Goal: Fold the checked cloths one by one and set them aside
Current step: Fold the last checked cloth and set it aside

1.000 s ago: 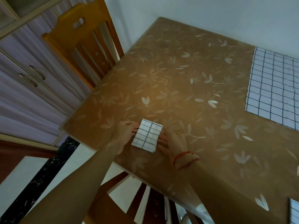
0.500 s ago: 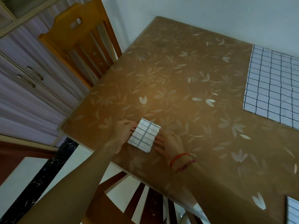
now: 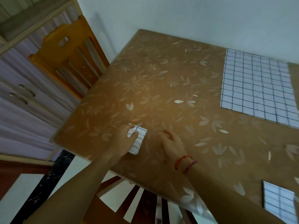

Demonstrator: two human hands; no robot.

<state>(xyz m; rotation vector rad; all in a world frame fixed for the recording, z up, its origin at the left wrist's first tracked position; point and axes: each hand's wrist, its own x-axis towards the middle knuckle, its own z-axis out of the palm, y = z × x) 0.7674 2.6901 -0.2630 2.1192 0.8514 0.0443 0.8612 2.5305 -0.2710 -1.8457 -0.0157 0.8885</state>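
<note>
Left hand covers half the folded checked cloth; grip unclear. Right hand loosely spread, beside it.

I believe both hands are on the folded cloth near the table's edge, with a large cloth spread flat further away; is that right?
Not quite: the head view shows only the left hand on the folded cloth; the right hand is beside it, on the table. The rest holds.

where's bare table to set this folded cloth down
Widest bare patch: table middle, between chair and spread checked cloth. A narrower strip runs between that cloth and the lower-right cloth. Crowded: near edge, at left hand, folded cloth, right hand.
</note>
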